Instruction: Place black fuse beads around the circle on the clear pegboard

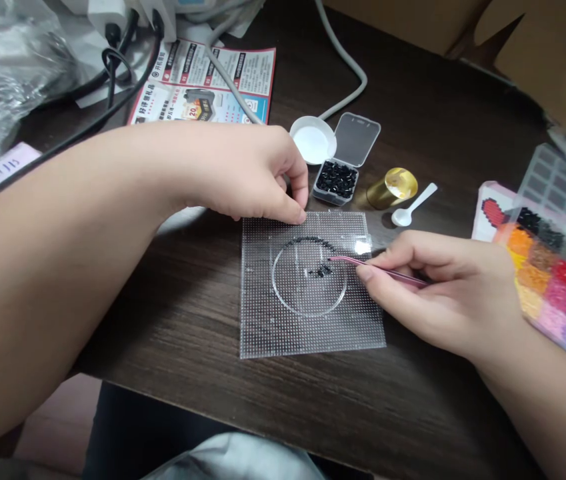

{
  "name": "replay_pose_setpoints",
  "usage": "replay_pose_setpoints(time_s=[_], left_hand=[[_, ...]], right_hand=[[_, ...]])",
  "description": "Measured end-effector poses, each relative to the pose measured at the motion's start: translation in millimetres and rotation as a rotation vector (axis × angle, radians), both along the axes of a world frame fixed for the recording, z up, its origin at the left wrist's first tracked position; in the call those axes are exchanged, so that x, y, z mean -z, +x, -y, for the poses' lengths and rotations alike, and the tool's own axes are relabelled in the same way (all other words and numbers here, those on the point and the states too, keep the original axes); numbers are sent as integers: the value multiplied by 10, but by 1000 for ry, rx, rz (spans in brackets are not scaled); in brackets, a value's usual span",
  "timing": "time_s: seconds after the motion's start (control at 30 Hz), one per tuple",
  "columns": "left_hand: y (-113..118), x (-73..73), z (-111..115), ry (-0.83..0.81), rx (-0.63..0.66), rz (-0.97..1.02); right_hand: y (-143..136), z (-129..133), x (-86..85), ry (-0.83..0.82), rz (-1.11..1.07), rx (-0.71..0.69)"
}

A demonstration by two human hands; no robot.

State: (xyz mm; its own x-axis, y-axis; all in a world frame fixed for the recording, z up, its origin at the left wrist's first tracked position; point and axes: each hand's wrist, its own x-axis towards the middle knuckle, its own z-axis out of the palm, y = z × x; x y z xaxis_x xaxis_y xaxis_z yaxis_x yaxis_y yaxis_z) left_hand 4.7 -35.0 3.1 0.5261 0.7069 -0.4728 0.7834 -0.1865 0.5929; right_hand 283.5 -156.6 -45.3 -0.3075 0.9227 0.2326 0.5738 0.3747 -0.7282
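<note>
A clear square pegboard (263, 333) lies flat on the dark table. On it rests a thin clear ring (307, 314), with a row of small black beads (313, 240) along its far arc. Inside the ring sits a loose little pile of black beads (321, 271). My right hand (447, 287) grips pink tweezers (393, 271) from the right, their bent tip just above that pile; whether a bead is in the tip I cannot make out. My left hand (257, 177) reaches over from the left, thumb and forefinger closed at the board's far edge.
Behind the board stand an open box of black beads (336, 180), a white round dish (313, 141), a gold cup (393, 188) and a white spoon (414, 205). A multicoloured bead case (557, 280) is at right. Cables (347, 87), a leaflet (203, 80) and plastic wrap (13, 73) lie farther back.
</note>
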Motion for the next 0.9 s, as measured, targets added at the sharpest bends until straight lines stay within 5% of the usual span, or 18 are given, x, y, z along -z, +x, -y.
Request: replay_pose_setpoints(time_s=[0.9], left_hand=[[10, 9, -47, -9, 18, -42]], right_hand=[[-12, -3, -10, -12, 12, 4]])
